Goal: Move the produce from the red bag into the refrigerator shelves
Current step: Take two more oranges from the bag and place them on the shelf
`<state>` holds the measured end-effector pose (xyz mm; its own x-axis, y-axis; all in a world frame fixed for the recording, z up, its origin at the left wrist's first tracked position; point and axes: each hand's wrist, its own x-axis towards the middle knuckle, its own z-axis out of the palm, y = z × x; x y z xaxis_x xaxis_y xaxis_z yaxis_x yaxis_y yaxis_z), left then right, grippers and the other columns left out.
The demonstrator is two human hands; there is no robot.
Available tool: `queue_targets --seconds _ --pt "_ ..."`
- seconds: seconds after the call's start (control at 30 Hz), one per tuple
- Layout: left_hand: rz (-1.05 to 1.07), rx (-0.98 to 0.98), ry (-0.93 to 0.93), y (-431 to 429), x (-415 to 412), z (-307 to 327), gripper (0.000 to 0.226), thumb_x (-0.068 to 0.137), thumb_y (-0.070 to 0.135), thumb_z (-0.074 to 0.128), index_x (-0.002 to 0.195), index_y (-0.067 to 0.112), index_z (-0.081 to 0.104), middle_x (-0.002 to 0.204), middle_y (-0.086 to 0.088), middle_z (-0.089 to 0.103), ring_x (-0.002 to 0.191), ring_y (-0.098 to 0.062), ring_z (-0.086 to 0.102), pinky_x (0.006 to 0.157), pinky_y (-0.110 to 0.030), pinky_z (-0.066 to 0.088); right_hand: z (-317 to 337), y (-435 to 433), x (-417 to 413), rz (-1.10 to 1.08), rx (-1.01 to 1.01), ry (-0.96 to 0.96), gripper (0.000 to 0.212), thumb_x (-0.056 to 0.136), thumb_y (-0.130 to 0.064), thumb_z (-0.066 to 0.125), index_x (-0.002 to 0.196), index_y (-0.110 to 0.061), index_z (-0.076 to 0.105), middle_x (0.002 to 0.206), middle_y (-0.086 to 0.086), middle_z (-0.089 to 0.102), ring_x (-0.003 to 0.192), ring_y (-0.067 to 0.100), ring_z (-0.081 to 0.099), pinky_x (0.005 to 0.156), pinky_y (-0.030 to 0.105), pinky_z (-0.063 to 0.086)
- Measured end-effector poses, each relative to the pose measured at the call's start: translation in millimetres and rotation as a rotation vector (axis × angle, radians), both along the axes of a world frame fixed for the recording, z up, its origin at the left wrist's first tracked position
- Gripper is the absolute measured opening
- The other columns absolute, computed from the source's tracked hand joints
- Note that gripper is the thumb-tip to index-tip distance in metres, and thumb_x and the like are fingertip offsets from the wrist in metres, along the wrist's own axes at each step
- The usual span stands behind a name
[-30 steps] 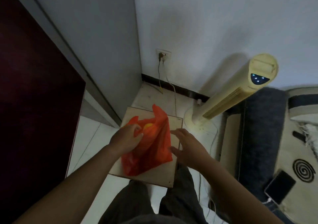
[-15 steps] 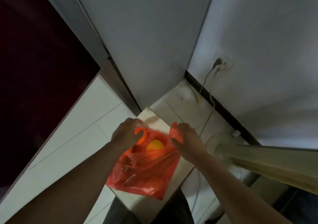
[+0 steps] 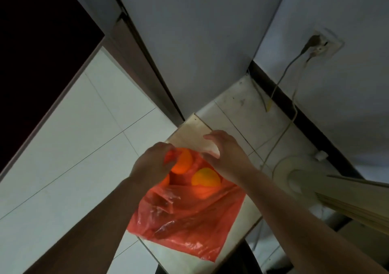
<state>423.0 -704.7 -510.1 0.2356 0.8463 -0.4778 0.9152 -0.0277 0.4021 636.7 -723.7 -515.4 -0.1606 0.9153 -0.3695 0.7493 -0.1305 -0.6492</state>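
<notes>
The red bag lies on a pale wooden board low by the floor. Its mouth is spread open toward the wall. Inside show an orange fruit at the left rim and a yellow fruit beside it. My left hand grips the bag's left rim, fingers curled over the plastic just above the orange fruit. My right hand has its fingers curled at the right rim and seems to hold that edge. A dark red door fills the upper left; no refrigerator shelves are in sight.
A tall grey panel stands right behind the board. A cream tower fan leans in from the right on its round base. Cables run from a wall socket down to the white tiled floor.
The view has tilted and come closer to the bag. Both hands have pulled the bag's mouth wider, so the orange fruit now shows beside the yellow one.
</notes>
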Motion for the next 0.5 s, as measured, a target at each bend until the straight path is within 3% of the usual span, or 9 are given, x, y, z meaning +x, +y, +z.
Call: queue_targets --seconds 0.13,0.27,0.5 --pt "0.068 0.055 0.035 2.4 -26.7 -0.1 0.028 0.094 0.034 0.046 0.114 0.017 0.057 0.112 -0.002 0.058 0.090 -0.011 0.047 0.075 -0.026 0.037 -3.3 -5.0 -2.9 -0.015 -0.038 -0.028 0.052 0.086 -0.047 0.057 0.132 -0.027 0.044 0.137 -0.005 0.043 0.123 0.014 0.042 0.100 0.031 0.037" --pt "0.060 -0.070 0.059 -9.6 -47.3 -8.6 0.036 0.092 0.037 0.049 0.122 0.017 0.053 0.120 -0.002 0.055 0.100 -0.014 0.050 0.079 -0.024 0.039 0.1 -17.6 4.1 -0.047 -0.064 -0.091 0.051 0.086 -0.042 0.060 0.132 -0.025 0.046 0.135 -0.004 0.047 0.121 0.015 0.043 0.094 0.024 0.029" --pt "0.118 -0.137 -0.009 -34.1 -59.3 -16.1 0.052 0.088 0.045 0.054 0.133 0.021 0.043 0.128 0.000 0.052 0.109 -0.017 0.052 0.085 -0.027 0.044 18.8 -17.0 -1.3 -0.111 0.056 -0.159 0.048 0.086 -0.036 0.061 0.130 -0.021 0.049 0.131 -0.001 0.051 0.115 0.018 0.048 0.090 0.030 0.041"
